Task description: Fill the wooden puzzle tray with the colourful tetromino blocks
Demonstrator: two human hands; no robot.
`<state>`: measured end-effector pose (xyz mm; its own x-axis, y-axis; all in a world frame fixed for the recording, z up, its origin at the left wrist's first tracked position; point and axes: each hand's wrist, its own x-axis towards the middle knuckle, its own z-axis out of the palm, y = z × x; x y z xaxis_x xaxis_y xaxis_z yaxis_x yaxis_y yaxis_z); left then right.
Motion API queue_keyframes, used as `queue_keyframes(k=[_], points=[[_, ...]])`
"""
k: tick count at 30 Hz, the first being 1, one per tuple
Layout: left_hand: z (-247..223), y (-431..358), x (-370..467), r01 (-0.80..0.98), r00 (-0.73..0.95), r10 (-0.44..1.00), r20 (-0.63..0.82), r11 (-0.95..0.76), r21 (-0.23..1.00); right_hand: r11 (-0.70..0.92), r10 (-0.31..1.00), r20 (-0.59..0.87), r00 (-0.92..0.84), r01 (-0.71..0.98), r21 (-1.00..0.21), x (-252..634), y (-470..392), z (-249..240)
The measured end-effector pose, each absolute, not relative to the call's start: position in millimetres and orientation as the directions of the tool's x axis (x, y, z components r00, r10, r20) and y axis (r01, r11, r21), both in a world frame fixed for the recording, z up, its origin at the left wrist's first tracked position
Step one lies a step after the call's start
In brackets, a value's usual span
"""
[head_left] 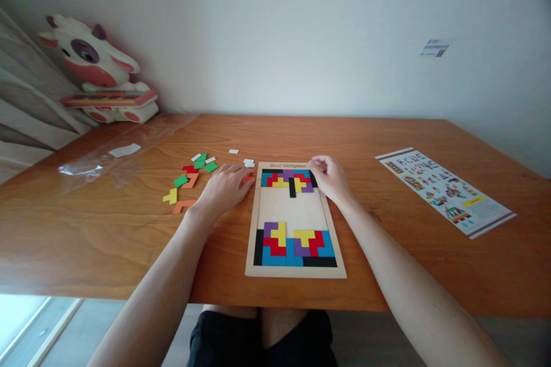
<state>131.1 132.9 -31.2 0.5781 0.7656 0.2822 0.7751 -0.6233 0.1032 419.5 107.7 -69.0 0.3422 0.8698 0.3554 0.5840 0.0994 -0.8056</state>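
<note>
A pale wooden puzzle board (pixel 252 241) lies in front of me, with coloured blocks fitted along its far and near ends and bare wood across its middle. My left hand (pixel 228 184) rests just left of the board, fingers bent over an orange piece (pixel 248 176); whether it grips the piece is unclear. At the board's far right corner is my right hand (pixel 329 176), its fingers curled together near the black piece at the edge; anything between them is hidden. Loose green, red, orange, yellow and white pieces, among them a yellow one (pixel 171 196), lie left of my left hand.
A printed pattern sheet (pixel 447 192) lies on the right of the wooden table (pixel 370 292). Clear plastic wrapping (pixel 97 169) is at the left, in front of a cow-shaped toy keyboard (pixel 109 98). A wall stands behind the table.
</note>
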Motion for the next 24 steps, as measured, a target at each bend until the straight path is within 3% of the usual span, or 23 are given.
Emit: queue_keyframes(k=[11,21,24], points=[[-32.6,133.9,131.0,0.799,0.553,0.782,0.287,-0.596,0.086,0.102,0.865,0.365,0.344,0.592,-0.799,418.7,107.9,-69.5],[-29.1,133.6,133.2,0.823,0.464,0.835,0.297,-0.53,0.204,0.118,0.868,0.369,0.333,0.584,-0.803,419.9,108.5,-71.2],[-26.5,133.1,133.9,0.837,0.454,0.842,0.293,-0.516,0.185,0.116,0.867,0.369,0.335,0.584,-0.804,420.0,109.0,-71.6]])
